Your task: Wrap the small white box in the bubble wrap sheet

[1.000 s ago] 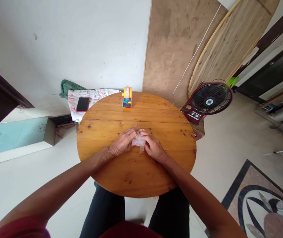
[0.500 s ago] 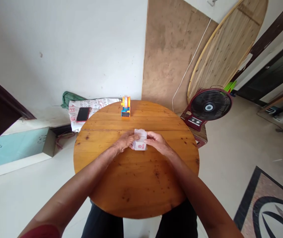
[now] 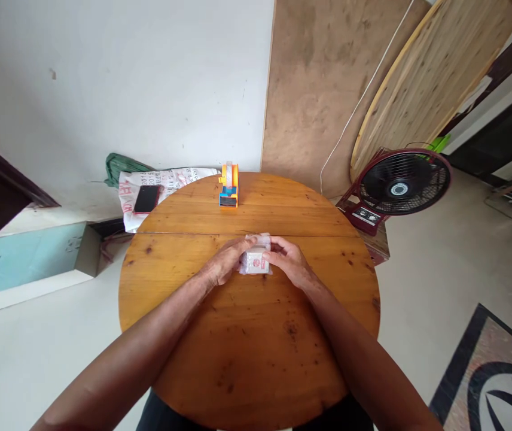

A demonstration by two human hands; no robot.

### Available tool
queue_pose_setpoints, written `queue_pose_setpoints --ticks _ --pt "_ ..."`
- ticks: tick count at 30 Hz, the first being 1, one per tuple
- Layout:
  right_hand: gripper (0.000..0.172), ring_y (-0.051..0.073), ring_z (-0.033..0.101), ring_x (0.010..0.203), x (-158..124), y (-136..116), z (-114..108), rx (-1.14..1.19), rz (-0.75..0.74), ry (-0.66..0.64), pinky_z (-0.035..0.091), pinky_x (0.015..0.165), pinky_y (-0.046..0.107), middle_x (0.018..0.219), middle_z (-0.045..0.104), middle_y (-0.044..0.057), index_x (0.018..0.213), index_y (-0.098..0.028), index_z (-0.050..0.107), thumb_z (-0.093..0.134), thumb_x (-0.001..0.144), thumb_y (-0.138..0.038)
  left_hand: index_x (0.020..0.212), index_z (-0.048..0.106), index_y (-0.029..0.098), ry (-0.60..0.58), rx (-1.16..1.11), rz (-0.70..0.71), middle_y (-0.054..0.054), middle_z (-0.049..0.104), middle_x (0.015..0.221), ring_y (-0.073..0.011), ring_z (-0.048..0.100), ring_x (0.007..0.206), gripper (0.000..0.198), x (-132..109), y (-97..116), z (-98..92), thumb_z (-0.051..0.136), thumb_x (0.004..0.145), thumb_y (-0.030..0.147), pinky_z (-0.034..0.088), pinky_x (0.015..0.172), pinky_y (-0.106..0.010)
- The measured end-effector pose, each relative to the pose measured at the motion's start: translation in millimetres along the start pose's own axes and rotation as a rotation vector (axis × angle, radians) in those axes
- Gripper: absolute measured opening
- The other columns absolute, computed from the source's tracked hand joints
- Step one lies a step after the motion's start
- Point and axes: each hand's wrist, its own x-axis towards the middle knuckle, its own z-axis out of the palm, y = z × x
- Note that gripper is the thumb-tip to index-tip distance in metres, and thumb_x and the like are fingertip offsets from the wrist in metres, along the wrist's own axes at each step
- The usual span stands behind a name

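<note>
Centrally placed: a small wrapped box (image 3: 256,262) gripped from both sides over a round wooden table (image 3: 256,353)

Nearest, at the bottom edge, dark trousers (image 3: 170,414) show past the table's near rim. Two bare forearms reach in from the lower corners and meet about the middle of the tabletop. There the left hand (image 3: 228,260) is curled narrow around the box's left side, its thumb lying toward the top. The right hand (image 3: 289,260) holds the right side, thumb on the printed face and fingers at the far corner. The box is white with red printing and sits inside clear, bubbly plastic; whether its underside touches the wood cannot be told.

Beyond the hands, well apart from them, a yellow and blue tape dispenser (image 3: 229,187) stands near the table's far rim with a roll in it. Left of the table, a phone (image 3: 147,199) with a red edge lies on a white printed sack (image 3: 129,188), and a green bag (image 3: 124,167) is bunched just behind. To the right, a dark red fan (image 3: 402,185) stands on a low wooden box (image 3: 375,240).

Farthest off, a brown board (image 3: 310,90) covers part of the white wall (image 3: 125,72), a white cord (image 3: 363,96) hangs across it, and a large round wooden panel (image 3: 435,78) leans behind the fan
</note>
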Motion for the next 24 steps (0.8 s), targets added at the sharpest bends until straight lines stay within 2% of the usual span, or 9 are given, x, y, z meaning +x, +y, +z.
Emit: queue_pose_setpoints --ticks 3,7,10,12,14,19,24 --pt "0.043 0.021 0.068 0.093 -1 -3 -3 -0.01 -0.02 0.004 0.054 0.084 0.036 0.101 0.072 0.005 0.112 -0.021 0.063 0.074 0.075 -0.04 0.121 0.062 0.015 -0.142 -0.086 0.002 -0.013 0.071 0.105 -0.0256 0.069 0.084 0.063 -2 2 1.9 0.08 0.066 0.04 0.054 0.072 -0.036" --pt "0.048 0.02 0.065 0.094 -6 -8 -9 -0.194 -0.131 0.13 0.052 0.087 0.037 0.112 0.068 0.008 0.119 -0.023 0.056 0.072 0.077 -0.041 0.117 0.064 0.015 -0.118 -0.152 0.06 -0.013 0.069 0.114 -0.0251 0.067 0.096 0.061 -2 0 2.9 0.085 0.062 0.032 0.052 0.085 -0.038" --pt "0.042 0.024 0.059 0.11 -13 -13 -10 -0.378 -0.295 0.19 0.048 0.094 0.04 0.125 0.061 0.008 0.118 -0.026 0.057 0.069 0.08 -0.04 0.117 0.064 0.017 -0.116 -0.172 0.065 -0.011 0.069 0.114 -0.023 0.066 0.096 0.059 -2 -2 3.1 0.086 0.063 0.03 0.051 0.085 -0.036" --pt "0.03 0.026 0.052 0.124 -17 -17 -10 -0.452 -0.391 0.159 0.043 0.102 0.042 0.135 0.054 0.008 0.111 -0.026 0.061 0.065 0.085 -0.038 0.117 0.064 0.018 -0.133 -0.178 0.068 -0.009 0.069 0.112 -0.0215 0.066 0.093 0.056 -3 -3 3.4 0.085 0.066 0.029 0.051 0.083 -0.035" --pt "0.023 0.027 0.049 0.127 -19 -21 -10 -0.493 -0.439 0.113 0.04 0.108 0.044 0.143 0.046 0.008 0.107 -0.026 0.065 0.06 0.089 -0.038 0.117 0.065 0.019 -0.145 -0.165 0.069 -0.008 0.07 0.109 -0.0205 0.065 0.092 0.054 -4 -3 3.9 0.084 0.067 0.029 0.05 0.082 -0.033" --pt "0.029 0.027 0.048 0.128 -17 -21 -12 -0.552 -0.47 0.071 0.039 0.11 0.046 0.149 0.04 0.008 0.111 -0.026 0.067 0.056 0.091 -0.043 0.113 0.066 0.019 -0.153 -0.104 0.055 -0.006 0.071 0.1 -0.0198 0.065 0.088 0.053 -6 0 6.2 0.084 0.065 0.032 0.048 0.081 -0.032" --pt "0.029 0.027 0.046 0.131 -14 -18 -16 -0.616 -0.451 0.043 0.038 0.111 0.044 0.147 0.042 0.006 0.109 -0.027 0.07 0.056 0.091 -0.045 0.12 0.064 0.022 -0.174 -0.106 0.036 -0.005 0.07 0.107 -0.0199 0.064 0.096 0.06 -8 3 9.3 0.085 0.064 0.03 0.047 0.087 -0.031"
